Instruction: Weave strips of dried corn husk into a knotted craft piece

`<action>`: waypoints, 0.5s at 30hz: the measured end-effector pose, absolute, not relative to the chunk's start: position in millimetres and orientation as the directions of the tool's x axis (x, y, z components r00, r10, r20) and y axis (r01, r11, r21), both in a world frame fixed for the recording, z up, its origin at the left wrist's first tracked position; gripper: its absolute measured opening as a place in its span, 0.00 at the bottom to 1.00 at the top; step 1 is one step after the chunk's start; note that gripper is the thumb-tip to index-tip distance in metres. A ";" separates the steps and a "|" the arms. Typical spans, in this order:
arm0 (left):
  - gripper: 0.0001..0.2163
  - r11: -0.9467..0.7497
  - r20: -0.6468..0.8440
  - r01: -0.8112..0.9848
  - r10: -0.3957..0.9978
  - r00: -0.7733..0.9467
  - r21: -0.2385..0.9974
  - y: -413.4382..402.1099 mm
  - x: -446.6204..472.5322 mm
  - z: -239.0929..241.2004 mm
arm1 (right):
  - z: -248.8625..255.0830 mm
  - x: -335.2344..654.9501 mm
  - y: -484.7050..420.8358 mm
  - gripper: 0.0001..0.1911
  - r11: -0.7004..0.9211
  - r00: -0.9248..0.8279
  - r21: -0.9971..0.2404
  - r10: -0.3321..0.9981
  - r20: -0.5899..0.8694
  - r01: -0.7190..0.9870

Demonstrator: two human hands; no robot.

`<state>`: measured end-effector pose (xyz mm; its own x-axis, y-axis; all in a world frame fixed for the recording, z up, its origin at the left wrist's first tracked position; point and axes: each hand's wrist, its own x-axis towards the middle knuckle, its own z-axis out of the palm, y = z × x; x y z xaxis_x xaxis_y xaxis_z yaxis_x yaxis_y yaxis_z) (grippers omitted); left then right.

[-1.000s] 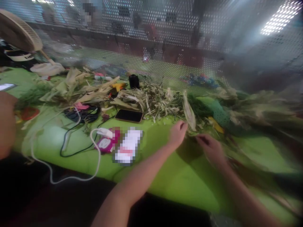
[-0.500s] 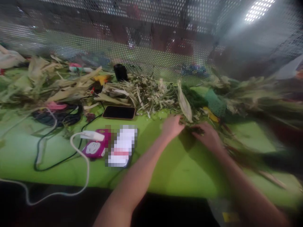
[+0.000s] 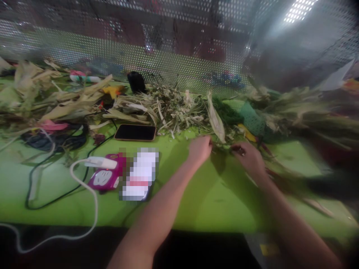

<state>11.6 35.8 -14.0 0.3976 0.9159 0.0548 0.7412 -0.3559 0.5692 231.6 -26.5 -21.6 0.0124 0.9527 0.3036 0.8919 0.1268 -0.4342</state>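
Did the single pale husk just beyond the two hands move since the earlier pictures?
No, not noticeably. The pale husk keeps its place left of the green mesh; both slid left and up together as the view shifted.

No legible text, brand or number. White-lit rectangular phone screen (image 3: 140, 175) with pink band: coarse blocks, wording unreadable. Magenta plastic block (image 3: 121, 164): white rounded patch (image 3: 102, 178), thin dark marks, unreadable. Small yellow rectangular patch (image 3: 269, 249): too blurred

Both hands (image 3: 199, 150) (image 3: 250, 158) and the slim, tapering forearms (image 3: 167, 201) are bare.
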 end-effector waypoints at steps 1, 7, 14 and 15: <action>0.06 -0.334 0.045 0.744 0.924 0.380 0.579 36.8 10.8 -13.6 | -21.7 233.5 -26.1 0.08 0.117 0.019 -0.428 0.953 0.302 0.896; 0.05 -0.247 0.078 0.715 0.962 0.261 0.654 39.7 4.9 -9.2 | -22.6 240.1 -24.4 0.08 0.104 0.011 -0.381 0.958 0.288 0.919; 0.04 -0.153 0.056 0.661 0.985 0.165 0.735 43.1 -0.3 -4.3 | -23.5 239.5 -25.4 0.08 0.113 0.005 -0.415 0.962 0.274 0.903; 0.04 -0.135 0.053 0.659 0.988 0.144 0.740 43.6 -0.9 -3.5 | -23.6 239.5 -25.4 0.08 0.123 -0.004 -0.413 0.960 0.278 0.902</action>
<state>-0.9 43.6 -3.5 0.1436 0.9882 0.0530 0.6589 -0.1354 0.7400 239.5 -25.4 -23.6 -0.0037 0.9604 0.2785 0.9024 0.1232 -0.4130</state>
